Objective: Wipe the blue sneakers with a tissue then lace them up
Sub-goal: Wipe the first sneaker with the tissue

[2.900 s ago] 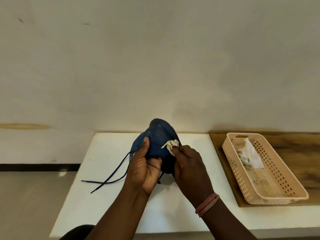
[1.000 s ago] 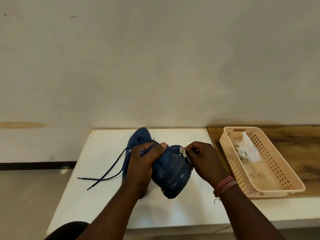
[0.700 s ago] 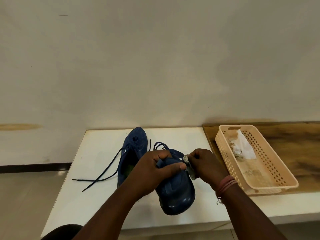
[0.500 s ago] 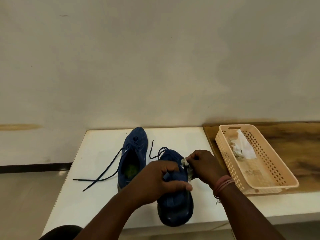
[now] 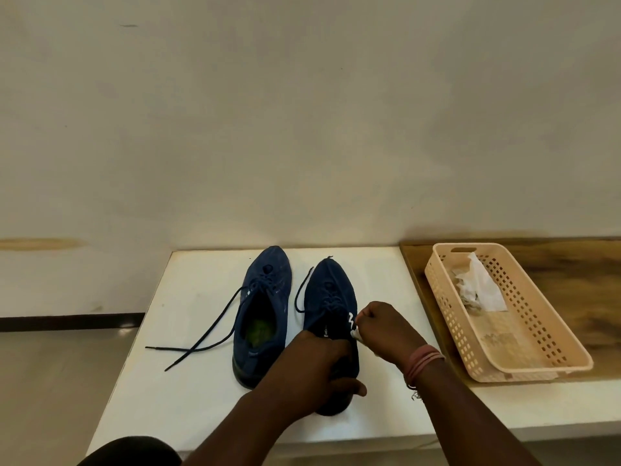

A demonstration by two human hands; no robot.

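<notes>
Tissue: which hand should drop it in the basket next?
Right, probably. The right hand already pinches the tissue and is nearer the basket; the left hand grips the right sneaker's heel.

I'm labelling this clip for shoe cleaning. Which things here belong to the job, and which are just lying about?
In the job: right sneaker, left sneaker, tissue in the right hand, left hand, loose laces.
Lying about: basket, crumpled tissues inside it, wooden surface.

Plain room, perhaps home: bare wall, white table.
</notes>
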